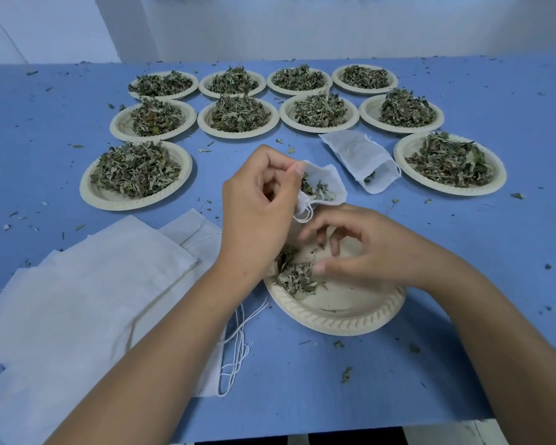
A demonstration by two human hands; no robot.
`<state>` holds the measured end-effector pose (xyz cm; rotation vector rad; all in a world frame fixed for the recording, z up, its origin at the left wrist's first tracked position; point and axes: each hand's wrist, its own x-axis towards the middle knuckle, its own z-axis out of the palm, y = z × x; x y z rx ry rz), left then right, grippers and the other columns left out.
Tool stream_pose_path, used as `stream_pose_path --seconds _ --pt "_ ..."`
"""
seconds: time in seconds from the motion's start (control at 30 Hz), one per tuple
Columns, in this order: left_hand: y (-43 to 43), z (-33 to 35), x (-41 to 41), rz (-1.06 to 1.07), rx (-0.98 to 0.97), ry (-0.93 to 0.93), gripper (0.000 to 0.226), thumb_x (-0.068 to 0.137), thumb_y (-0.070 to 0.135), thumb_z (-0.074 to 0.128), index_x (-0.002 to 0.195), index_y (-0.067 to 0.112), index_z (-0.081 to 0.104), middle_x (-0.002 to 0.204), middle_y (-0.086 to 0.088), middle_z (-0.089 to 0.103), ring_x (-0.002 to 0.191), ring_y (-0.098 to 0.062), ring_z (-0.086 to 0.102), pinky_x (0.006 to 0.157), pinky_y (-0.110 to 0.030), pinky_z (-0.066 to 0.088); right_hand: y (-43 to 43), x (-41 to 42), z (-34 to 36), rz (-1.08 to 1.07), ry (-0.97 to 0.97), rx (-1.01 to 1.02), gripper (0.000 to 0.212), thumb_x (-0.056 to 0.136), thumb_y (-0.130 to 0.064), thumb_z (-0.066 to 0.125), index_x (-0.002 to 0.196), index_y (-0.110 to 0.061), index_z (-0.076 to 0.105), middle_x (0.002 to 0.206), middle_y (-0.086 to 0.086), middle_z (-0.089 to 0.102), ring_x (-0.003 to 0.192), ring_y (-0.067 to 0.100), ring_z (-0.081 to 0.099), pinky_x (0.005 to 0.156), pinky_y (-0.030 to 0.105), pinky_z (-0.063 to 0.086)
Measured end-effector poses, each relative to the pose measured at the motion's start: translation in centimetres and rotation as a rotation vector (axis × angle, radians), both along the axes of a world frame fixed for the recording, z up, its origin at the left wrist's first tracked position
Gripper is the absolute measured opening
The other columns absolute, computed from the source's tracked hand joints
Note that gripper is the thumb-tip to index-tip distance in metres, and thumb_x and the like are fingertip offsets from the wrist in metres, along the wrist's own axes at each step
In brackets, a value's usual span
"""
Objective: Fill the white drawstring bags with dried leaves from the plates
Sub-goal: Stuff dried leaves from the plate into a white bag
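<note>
Partly in left hand (264, 200): bag (326, 184)

Head-worn view, downward over table (463, 364)

blue-topped table (463, 239) littered with small crumbs, pale bluish-white wall (302, 27) right behind it, even diffuse light, dark gap under near edge
</note>
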<state>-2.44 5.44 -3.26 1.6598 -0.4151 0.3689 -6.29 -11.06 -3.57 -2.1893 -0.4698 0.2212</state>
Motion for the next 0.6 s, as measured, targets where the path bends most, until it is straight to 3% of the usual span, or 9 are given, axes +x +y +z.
stream_pose_path --seconds 0.07,0.17,0.3,0.47,0.6 --pt "0.0 0.0 0.0 0.002 0.002 -0.004 0.018 0.095 0.016 0.060 0.078 0.022 0.057 0.059 -0.008 0.057 0.050 -0.019 0.053 0.055 -0.037 0.047 0.5 -0.3 -0.1 0.115 -0.041 -0.128 0.049 0.074 -0.025 0.082 0.117 -0.033 0.060 0.122 -0.009 0.054 0.111 0.003 0.048 0.103 0.022 0.038" --pt "0.0 -0.1 0.1 -0.001 -0.001 -0.007 0.019 0.095 0.016 0.060 0.078 0.022 0.057 0.060 -0.009 0.058 0.051 -0.020 0.052 0.054 -0.040 0.047 1.7 -0.4 -0.7 0.230 -0.088 -0.182 0.051 0.075 -0.018 0.081 0.121 -0.025 0.061 0.126 -0.009 0.049 0.123 0.001 0.038 0.107 0.013 0.026" --pt "0.0 -0.1 0.0 -0.001 -0.006 -0.002 0.019 0.095 0.015 0.060 0.078 0.021 0.057 0.058 -0.007 0.057 0.049 -0.014 0.053 0.053 -0.043 0.050 2.2 -0.3 -0.9 0.251 -0.156 -0.200 0.032 0.076 -0.011 0.080 0.106 -0.015 0.071 0.111 0.004 0.062 0.109 0.016 0.053 0.098 0.032 0.039" --pt "0.0 -0.1 0.0 -0.004 0.003 0.001 0.019 0.095 0.015 0.060 0.078 0.022 0.057 0.059 -0.008 0.058 0.049 -0.010 0.054 0.053 -0.044 0.050 1.9 -0.2 -0.9 0.226 -0.248 -0.178 0.018 0.076 -0.003 0.077 0.093 -0.010 0.076 0.095 -0.001 0.069 0.089 0.008 0.061 0.082 0.024 0.048" --pt "0.0 0.0 0.0 0.002 -0.015 0.001 0.017 0.096 0.014 0.060 0.079 0.018 0.057 0.058 -0.007 0.058 0.048 -0.008 0.053 0.053 -0.041 0.050 0.9 -0.1 -0.4 0.129 -0.290 -0.093 0.012 0.076 -0.004 0.079 0.087 -0.006 0.075 0.089 -0.001 0.070 0.082 0.012 0.063 0.078 0.029 0.050"
